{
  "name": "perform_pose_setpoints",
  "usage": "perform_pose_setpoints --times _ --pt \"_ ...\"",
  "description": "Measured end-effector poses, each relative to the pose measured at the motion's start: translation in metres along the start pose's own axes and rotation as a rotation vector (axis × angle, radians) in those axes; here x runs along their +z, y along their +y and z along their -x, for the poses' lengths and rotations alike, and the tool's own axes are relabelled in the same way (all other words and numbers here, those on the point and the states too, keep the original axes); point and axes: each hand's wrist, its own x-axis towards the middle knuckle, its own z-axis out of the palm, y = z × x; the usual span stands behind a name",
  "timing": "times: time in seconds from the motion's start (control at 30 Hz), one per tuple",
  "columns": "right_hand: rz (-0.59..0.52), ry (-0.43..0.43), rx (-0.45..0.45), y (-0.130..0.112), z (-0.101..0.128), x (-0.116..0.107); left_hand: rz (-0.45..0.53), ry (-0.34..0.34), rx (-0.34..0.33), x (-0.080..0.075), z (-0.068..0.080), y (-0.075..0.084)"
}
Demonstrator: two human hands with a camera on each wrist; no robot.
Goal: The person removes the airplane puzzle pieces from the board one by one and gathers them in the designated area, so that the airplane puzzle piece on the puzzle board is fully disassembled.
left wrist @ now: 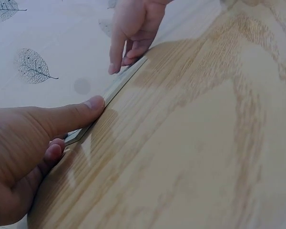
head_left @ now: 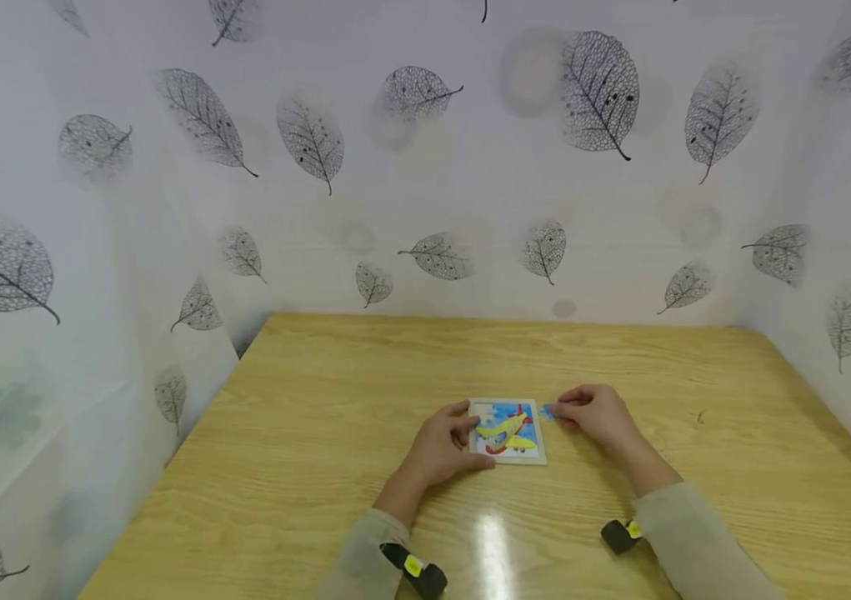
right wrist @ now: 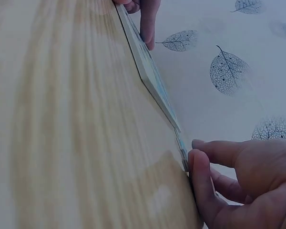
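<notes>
A square jigsaw puzzle (head_left: 506,431) in a pale frame lies on the table, with a yellow and red airplane on a blue sky. My left hand (head_left: 446,446) grips its left side, thumb at the near corner and fingers along the left and far edge. Just right of the frame, my right hand (head_left: 599,417) pinches a small blue puzzle piece (head_left: 548,411) between thumb and fingertips. The right wrist view has this piece (right wrist: 182,149) low at the tabletop, close to the frame's corner, mostly edge-on. The fingers cover part of it.
The wooden table (head_left: 335,383) spreads around both hands. A pale curtain (head_left: 455,183) printed with dark leaves hangs behind it and along the sides. Each sleeve carries a black wrist device, one on the left (head_left: 425,575) and one on the right (head_left: 618,537).
</notes>
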Motion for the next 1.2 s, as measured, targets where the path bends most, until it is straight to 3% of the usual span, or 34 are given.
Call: perform_pose_setpoints --times 0.13,0.23,0.63,0.97,1.2 --pt "-0.143 -0.051 0.008 -0.004 -0.004 -0.002 0.017 0.016 0.009 -0.005 0.000 -0.001" --pt "-0.144 -0.069 0.008 -0.009 -0.006 0.000 0.021 0.019 -0.006 -0.007 0.000 -0.003" --pt "0.027 -0.165 -0.064 -0.035 -0.006 0.023 0.060 0.008 0.014 -0.002 -0.004 -0.004" --pt "0.084 -0.225 -0.094 -0.041 -0.009 0.046 0.036 0.005 0.053 -0.001 -0.003 -0.004" --pt "0.349 -0.206 -0.228 -0.042 -0.009 0.065 0.029 0.007 0.052 -0.004 -0.001 -0.008"
